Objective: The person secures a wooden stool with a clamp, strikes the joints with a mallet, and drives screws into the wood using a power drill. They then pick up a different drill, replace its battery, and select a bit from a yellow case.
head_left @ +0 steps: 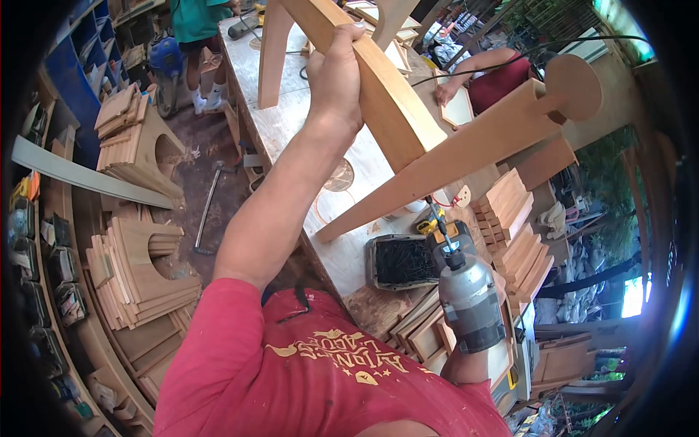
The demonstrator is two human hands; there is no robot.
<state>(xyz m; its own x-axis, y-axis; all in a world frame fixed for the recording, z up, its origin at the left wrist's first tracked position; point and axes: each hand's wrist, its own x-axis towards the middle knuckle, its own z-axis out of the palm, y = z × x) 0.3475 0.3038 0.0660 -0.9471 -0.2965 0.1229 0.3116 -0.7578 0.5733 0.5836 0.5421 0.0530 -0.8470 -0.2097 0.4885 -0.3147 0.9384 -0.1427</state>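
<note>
My left hand is wrapped round a thick wooden beam, thumb across its top face. The beam's near end meets a long tapered wooden piece that slants across it, with a rounded end at the upper right. My right hand, mostly hidden behind the tool, grips a silver and black power drill. Its long bit points up at the underside of the tapered piece, the tip close to the joint. A black tray of dark screws sits on the workbench left of the drill.
Stacked wooden parts stand on the left, and more wood blocks lie on the right. A co-worker's arm reaches over a panel at the upper right. Another person stands at the upper left. A black cord crosses above the bench.
</note>
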